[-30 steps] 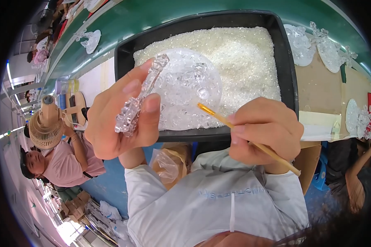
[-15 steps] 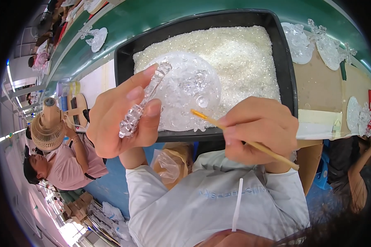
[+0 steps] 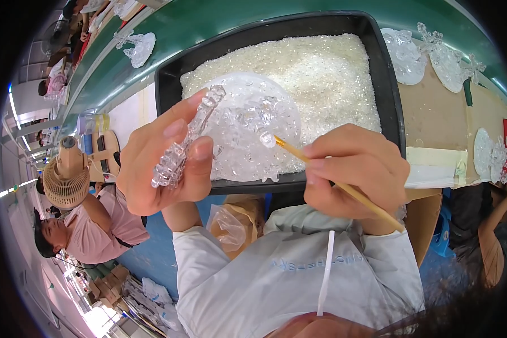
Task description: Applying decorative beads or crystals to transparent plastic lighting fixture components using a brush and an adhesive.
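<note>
My left hand [image 3: 152,155] is closed around the knobbly, beaded stem [image 3: 197,127] of a clear ornament. A round, see-through disc [image 3: 239,155] with raised, sculpted shapes shows beside and behind this stem, over the tray; it looks like part of the same piece. Between the thumb and fingers of my right hand [image 3: 360,169] is a thin paintbrush [image 3: 372,205] with a pale wooden handle. Its yellowish tip meets, or nearly meets, a shiny round knob [image 3: 268,139] on the disc. Whether they touch is hard to tell.
Beneath my hands is a black tray [image 3: 393,107] of sparkling white granules [image 3: 332,67]. More clear ornaments [image 3: 403,59] lie to its right, one [image 3: 139,50] on the green surface at far left. A beige fan [image 3: 67,180] and a co-worker [image 3: 104,228] are at left.
The brush tip has moved up and slightly right, onto or close to the knob. My left hand has tilted the ornament a little. The co-worker's raised arm at left has changed position.
</note>
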A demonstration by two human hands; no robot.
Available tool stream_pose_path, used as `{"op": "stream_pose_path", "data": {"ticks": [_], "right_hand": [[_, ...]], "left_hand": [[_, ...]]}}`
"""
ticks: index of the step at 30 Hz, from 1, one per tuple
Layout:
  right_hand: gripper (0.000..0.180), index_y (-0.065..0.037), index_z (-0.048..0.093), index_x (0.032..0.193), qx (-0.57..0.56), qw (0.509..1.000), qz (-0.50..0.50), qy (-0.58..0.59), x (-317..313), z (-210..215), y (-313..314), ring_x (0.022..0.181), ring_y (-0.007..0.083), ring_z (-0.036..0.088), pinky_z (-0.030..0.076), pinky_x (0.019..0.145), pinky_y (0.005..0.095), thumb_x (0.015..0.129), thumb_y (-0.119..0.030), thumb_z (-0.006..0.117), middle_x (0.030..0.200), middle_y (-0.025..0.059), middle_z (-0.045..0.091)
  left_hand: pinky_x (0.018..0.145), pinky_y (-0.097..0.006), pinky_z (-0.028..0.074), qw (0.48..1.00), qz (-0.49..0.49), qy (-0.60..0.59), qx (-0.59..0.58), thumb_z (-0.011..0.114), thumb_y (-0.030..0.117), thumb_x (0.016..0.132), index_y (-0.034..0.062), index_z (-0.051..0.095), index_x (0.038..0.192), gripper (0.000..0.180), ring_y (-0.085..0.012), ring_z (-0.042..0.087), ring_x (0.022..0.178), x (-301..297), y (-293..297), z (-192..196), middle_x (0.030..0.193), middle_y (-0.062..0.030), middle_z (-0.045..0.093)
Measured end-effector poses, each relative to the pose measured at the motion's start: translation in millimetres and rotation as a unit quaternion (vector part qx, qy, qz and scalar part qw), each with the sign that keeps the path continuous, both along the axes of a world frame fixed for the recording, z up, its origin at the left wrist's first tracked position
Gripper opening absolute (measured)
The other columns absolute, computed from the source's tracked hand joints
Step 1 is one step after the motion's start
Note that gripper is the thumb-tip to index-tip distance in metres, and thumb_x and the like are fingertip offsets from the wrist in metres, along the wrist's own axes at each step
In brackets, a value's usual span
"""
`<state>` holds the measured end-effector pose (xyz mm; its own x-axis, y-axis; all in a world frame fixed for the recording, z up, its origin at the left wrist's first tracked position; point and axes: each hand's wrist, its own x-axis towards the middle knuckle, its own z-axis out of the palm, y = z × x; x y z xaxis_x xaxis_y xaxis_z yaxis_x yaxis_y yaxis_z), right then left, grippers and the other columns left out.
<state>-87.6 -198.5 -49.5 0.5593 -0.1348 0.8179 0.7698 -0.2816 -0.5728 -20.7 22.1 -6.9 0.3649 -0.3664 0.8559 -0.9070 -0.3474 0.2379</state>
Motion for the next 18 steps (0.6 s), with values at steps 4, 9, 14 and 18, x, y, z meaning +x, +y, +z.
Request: {"op": "stream_pose_path", "data": {"ticks": [4,9,14,18], "right_hand": [[0.021,0.000,0.064,0.076,-0.023,1.000,0.011,0.011,-2.3,1.7,-4.0,0.054,0.0209,0.061,0.050,0.046,0.0267,0.058,0.009,0.070,0.071,0.0103,0.065],[0.022,-0.001,0.065,0.078,-0.033,0.999,0.006,0.027,-2.4,2.3,-2.2,0.056,0.0213,0.063,0.052,0.049,0.0268,0.059,0.009,0.070,0.074,0.0108,0.066],[0.024,-0.002,0.065,0.082,-0.030,0.999,0.002,0.036,-5.4,1.4,-5.0,0.059,0.0226,0.066,0.054,0.051,0.0273,0.061,0.009,0.070,0.078,0.0139,0.069],[0.024,-0.002,0.064,0.085,-0.029,0.998,0.007,0.051,-7.2,4.6,-7.7,0.063,0.0238,0.069,0.055,0.054,0.0280,0.064,0.009,0.070,0.082,0.0174,0.071]], "left_hand": [[0.064,-0.028,0.057,1.000,0.002,-0.009,0.011,0.074,0.005,0.084,-0.0068,0.060,0.103,0.027,-0.0278,0.073,0.071,0.6,-0.9,1.3,0.085,-0.0262,0.073],[0.064,-0.031,0.058,0.999,0.036,0.035,0.016,0.075,0.006,0.083,-0.0091,0.061,0.101,0.027,-0.0308,0.074,0.072,-5.3,1.0,4.0,0.084,-0.0269,0.072],[0.062,-0.029,0.057,0.997,0.048,0.054,-0.005,0.075,0.003,0.080,-0.0124,0.066,0.095,0.024,-0.0269,0.073,0.068,-4.4,-6.7,3.7,0.084,-0.0248,0.073],[0.060,-0.025,0.056,0.996,0.050,0.070,-0.033,0.076,0.001,0.077,-0.0127,0.070,0.089,0.019,-0.0204,0.071,0.064,-3.1,-9.2,4.5,0.084,-0.0205,0.075]]}}
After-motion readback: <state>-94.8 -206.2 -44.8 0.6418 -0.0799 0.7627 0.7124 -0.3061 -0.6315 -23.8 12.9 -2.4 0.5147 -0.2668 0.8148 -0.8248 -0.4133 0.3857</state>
